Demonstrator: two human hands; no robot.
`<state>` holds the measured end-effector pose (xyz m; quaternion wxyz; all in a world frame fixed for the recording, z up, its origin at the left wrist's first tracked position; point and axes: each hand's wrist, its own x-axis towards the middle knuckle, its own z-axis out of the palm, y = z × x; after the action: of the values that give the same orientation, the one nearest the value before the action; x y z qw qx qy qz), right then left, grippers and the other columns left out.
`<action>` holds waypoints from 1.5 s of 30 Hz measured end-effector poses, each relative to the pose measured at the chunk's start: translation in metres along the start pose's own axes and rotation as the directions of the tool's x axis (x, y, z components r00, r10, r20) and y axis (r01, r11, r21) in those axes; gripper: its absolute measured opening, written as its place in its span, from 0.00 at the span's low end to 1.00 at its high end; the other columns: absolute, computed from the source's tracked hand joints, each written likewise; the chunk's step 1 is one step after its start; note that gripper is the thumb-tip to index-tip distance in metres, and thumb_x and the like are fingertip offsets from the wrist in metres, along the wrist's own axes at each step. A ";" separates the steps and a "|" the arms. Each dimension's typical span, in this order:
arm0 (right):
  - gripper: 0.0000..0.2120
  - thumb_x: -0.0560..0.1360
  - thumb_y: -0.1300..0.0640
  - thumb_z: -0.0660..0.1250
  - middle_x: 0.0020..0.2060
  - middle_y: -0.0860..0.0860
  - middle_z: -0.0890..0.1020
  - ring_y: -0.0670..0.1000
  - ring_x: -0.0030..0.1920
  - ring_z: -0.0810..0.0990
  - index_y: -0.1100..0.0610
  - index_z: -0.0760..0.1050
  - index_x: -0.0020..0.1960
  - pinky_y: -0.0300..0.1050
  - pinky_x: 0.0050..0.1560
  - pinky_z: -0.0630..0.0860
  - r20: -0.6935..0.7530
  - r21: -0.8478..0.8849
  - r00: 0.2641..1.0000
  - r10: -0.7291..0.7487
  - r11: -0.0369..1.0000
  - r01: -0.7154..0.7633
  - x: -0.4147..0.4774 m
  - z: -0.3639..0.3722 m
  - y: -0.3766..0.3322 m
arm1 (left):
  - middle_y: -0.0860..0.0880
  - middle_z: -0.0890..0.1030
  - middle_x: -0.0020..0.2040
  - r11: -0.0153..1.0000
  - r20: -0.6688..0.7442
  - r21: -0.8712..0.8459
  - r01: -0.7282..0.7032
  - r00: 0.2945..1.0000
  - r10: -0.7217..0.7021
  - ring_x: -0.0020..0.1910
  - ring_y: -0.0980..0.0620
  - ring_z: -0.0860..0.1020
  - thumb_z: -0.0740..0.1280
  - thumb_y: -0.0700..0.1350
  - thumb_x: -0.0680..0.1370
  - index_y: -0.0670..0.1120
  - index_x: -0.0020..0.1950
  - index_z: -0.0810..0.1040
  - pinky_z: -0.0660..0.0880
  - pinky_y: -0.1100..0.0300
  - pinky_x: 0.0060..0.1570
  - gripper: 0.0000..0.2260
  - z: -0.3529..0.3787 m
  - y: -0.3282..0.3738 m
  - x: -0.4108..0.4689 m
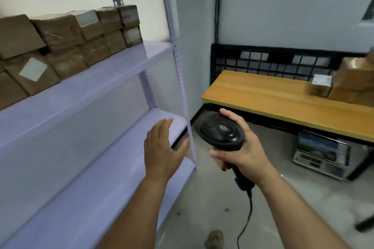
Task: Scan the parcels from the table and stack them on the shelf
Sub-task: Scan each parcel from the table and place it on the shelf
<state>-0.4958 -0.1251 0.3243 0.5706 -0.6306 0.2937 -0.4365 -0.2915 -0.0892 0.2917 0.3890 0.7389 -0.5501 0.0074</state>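
Several brown cardboard parcels stand stacked on the upper board of the pale lilac shelf at the left. More brown parcels sit at the right end of the wooden table. My right hand grips a black corded barcode scanner by its handle, low between shelf and table. My left hand hangs empty with straight fingers in front of the lower shelf boards, touching nothing.
A black wire mesh panel backs the table. A metal scale stands on the grey floor under the table. The scanner's cable trails down to the floor. A perforated shelf post rises between shelf and table.
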 end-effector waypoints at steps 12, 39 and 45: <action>0.43 0.63 0.66 0.80 0.57 0.44 0.78 0.51 0.32 0.81 0.42 0.68 0.70 0.47 0.29 0.79 -0.269 -0.199 0.963 -0.019 0.979 -0.037 0.079 -0.119 -0.004 | 0.46 0.67 0.73 0.969 0.193 -0.154 -0.194 0.956 0.222 0.72 0.45 0.64 0.72 0.57 0.73 0.47 0.74 0.67 0.62 0.49 0.71 0.33 0.138 0.078 0.127; 0.42 0.65 0.68 0.79 0.59 0.49 0.78 0.53 0.31 0.80 0.39 0.67 0.70 0.52 0.32 0.80 -0.601 -0.223 0.799 0.016 0.957 -0.186 0.121 -0.424 0.015 | 0.49 0.63 0.76 0.897 0.415 -0.331 -0.294 0.808 0.418 0.74 0.50 0.60 0.65 0.56 0.78 0.49 0.76 0.62 0.60 0.52 0.72 0.29 0.411 0.314 0.218; 0.42 0.64 0.65 0.80 0.61 0.49 0.77 0.48 0.31 0.82 0.38 0.67 0.69 0.45 0.30 0.79 -0.561 -0.236 0.827 0.036 0.951 -0.201 0.135 -0.492 0.017 | 0.50 0.63 0.76 0.937 0.459 -0.281 -0.207 0.829 0.321 0.74 0.51 0.59 0.62 0.56 0.80 0.51 0.77 0.60 0.61 0.53 0.72 0.27 0.453 0.354 0.228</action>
<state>-0.8695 -0.4731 0.3208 0.3913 -0.5342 0.5438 -0.5155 -0.6804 -0.5698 0.2765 0.3080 0.5844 -0.7263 -0.1898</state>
